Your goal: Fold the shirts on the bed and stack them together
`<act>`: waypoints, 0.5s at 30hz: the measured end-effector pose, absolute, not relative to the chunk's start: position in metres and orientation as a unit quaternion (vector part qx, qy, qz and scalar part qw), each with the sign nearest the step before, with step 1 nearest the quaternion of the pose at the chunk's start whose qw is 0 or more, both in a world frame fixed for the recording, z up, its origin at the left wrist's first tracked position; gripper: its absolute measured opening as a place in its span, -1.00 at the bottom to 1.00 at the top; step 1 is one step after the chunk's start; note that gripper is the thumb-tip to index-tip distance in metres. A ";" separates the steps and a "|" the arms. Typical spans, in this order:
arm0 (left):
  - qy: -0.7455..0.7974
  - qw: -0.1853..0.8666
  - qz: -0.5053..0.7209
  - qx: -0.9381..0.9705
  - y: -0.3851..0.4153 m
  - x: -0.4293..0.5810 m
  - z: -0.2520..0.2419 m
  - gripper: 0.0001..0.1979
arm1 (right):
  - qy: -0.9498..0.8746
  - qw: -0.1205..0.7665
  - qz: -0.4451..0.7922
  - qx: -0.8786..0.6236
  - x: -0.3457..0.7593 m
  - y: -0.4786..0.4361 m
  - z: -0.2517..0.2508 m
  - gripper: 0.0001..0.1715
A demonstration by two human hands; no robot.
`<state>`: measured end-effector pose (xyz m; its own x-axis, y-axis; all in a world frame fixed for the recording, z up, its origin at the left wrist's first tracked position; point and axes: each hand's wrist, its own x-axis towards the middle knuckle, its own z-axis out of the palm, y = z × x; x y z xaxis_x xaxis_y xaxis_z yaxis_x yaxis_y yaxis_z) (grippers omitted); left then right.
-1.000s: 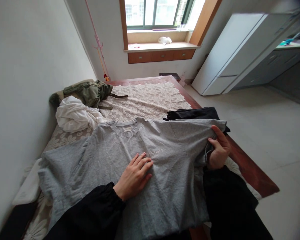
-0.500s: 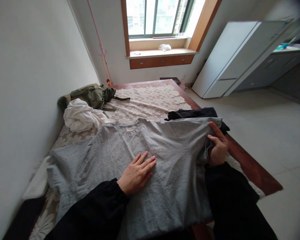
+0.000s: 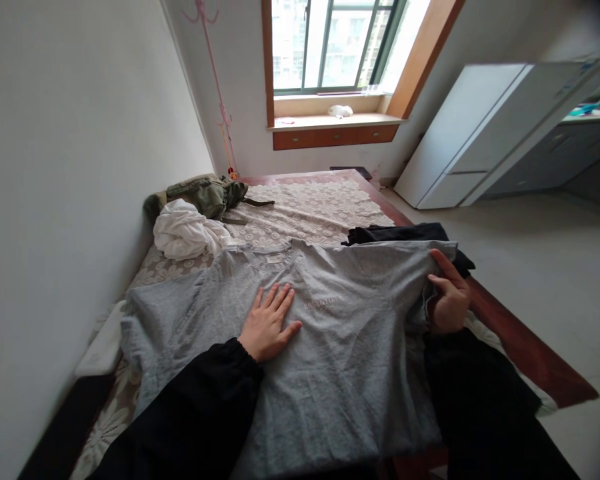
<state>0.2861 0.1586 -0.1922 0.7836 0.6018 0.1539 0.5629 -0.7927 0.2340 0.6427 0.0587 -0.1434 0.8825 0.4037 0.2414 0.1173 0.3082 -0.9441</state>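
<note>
A grey T-shirt (image 3: 345,373) with raised lettering lies spread, front up, over the table, its collar away from me. My left hand (image 3: 270,325) rests flat on the chest, left of the lettering, with its fingers apart. At the right sleeve, my right hand (image 3: 449,293) grips the fabric by the sleeve opening, thumb and fingers closed on it; its index finger is stretched along the cloth. Part of that hand's hold is hidden by the fabric.
The table (image 3: 525,347) has a patterned lace cloth (image 3: 310,207). Folded black clothing (image 3: 400,232) lies beyond the right sleeve. At the back left are a white bundled cloth (image 3: 187,230) and an olive backpack (image 3: 205,193). A wall borders the left; a white fridge (image 3: 460,133) stands right.
My left hand has slid left and slightly away from me across the chest, uncovering the lettering. My right hand keeps its hold on the sleeve. The view has shifted a little.
</note>
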 end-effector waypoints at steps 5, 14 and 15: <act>0.397 0.089 0.151 0.901 0.170 0.283 -0.196 -0.27 | -0.226 0.783 0.084 -0.573 0.639 0.058 -0.140 -0.49; 0.309 0.117 0.150 0.932 0.167 0.285 -0.192 -0.50 | -0.216 0.787 0.097 -0.569 0.642 0.060 -0.144 -0.57; 0.308 0.126 0.157 0.930 0.167 0.286 -0.191 -0.56 | -0.218 0.786 0.092 -0.572 0.642 0.060 -0.143 -0.55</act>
<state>0.2861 0.1675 -0.1907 0.7609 0.6123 0.2149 0.5328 -0.7785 0.3318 0.6418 0.0600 -0.1435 0.8885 0.3931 0.2370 0.1049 0.3288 -0.9386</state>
